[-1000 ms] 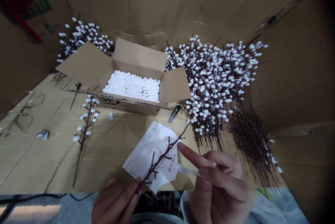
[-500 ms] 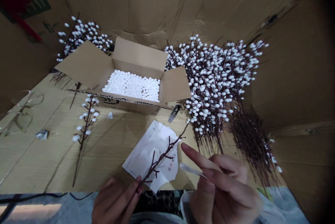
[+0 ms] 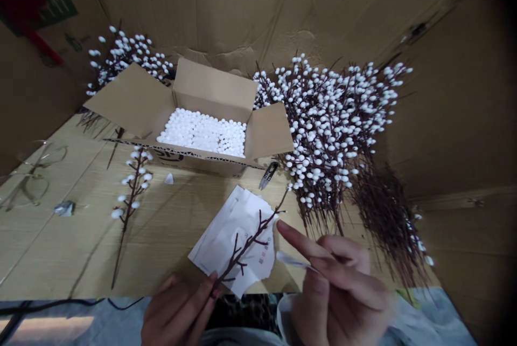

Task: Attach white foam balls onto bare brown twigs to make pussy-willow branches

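Note:
My left hand (image 3: 181, 305) pinches the lower end of a bare brown twig (image 3: 246, 246), which slants up to the right above a torn white paper (image 3: 214, 233). Between the thumb and fingers of my right hand (image 3: 339, 286) is a thin whitish strip (image 3: 291, 261); the index finger points toward the twig's upper part without clearly touching it. Behind the paper stands an open cardboard box (image 3: 218, 84) holding many small white balls (image 3: 197, 129). A twig with white berries (image 3: 131, 200) lies on the table to the left.
Black snips (image 3: 269, 174) lie at the box's front right corner. White-berried stems (image 3: 327, 119) and a bundle of brown stems (image 3: 388, 216) are heaped at the right. More berried stems (image 3: 129, 55) lie behind the box. Glasses (image 3: 30, 187) rest at far left.
My right hand has shifted slightly to the left, nearer the twig, with the strip still in it. My left hand and the twig have hardly moved.

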Motion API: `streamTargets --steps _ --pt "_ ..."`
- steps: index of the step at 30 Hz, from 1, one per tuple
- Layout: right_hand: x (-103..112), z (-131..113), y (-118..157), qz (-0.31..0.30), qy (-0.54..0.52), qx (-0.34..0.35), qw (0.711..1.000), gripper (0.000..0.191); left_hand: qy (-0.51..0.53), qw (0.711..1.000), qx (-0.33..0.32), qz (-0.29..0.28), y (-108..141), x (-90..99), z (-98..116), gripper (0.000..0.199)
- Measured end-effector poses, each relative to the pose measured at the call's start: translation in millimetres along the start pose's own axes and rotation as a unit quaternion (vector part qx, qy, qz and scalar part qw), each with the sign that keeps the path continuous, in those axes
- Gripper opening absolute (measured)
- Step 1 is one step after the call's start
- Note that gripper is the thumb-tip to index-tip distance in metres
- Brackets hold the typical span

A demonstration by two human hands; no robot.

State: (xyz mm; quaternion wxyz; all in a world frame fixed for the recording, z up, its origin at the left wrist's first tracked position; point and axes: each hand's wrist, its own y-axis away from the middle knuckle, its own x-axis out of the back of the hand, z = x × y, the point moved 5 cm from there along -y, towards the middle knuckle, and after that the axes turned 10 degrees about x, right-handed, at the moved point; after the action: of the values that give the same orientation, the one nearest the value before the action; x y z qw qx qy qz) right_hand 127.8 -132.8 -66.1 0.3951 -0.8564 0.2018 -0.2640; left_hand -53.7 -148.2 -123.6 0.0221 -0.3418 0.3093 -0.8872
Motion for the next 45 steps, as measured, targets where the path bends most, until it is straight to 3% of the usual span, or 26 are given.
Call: streamTargets --steps 3,6,8,14,20,24,27,38,45 --pt "2.3 -7.6 -1.9 0.013 0.023 0.013 1.0 0.01 -0.009 1.0 -0.001 0.006 2.0 -1.3 -0.2 0.018" --pt "-3.1 -10.7 -0.3 -0.093 0.071 0.033 0.993 0.012 -0.031 0.999 -0.01 0.022 3.2 -0.6 0.5 0.018" --pt "-2.5 -10.5 1.2 -0.12 0.109 0.049 0.986 0.013 -0.04 0.999 -0.017 0.025 5.3 -0.6 0.4 0.016" --pt "10.4 -6.5 -4.8 0.002 0.126 0.005 0.992 0.009 -0.032 0.999 -0.015 0.033 15.9 -1.7 -3.9 0.009" --pt "15.0 -4.9 -11.2 0.149 -0.07 -0.06 0.985 0.012 -0.01 0.998 0.0 0.063 10.0 1.8 -2.4 0.003" --pt "1.5 9.5 -2.4 0.102 -0.193 -0.214 0.952 0.009 -0.016 0.998 0.008 0.053 8.5 0.7 -2.4 0.004" --pt "-7.1 15.8 5.8 0.066 -0.222 -0.268 0.935 0.01 -0.016 0.999 0.011 0.046 9.2 -0.1 -3.0 0.005" --pt "-13.2 17.1 10.4 0.034 -0.224 -0.281 0.933 0.012 -0.003 0.999 0.002 0.048 1.9 3.2 0.0 0.005" --pt "-7.2 21.7 6.7 0.051 -0.201 -0.239 0.949 0.012 0.001 0.999 0.003 0.051 1.5 3.1 -1.2 0.007"
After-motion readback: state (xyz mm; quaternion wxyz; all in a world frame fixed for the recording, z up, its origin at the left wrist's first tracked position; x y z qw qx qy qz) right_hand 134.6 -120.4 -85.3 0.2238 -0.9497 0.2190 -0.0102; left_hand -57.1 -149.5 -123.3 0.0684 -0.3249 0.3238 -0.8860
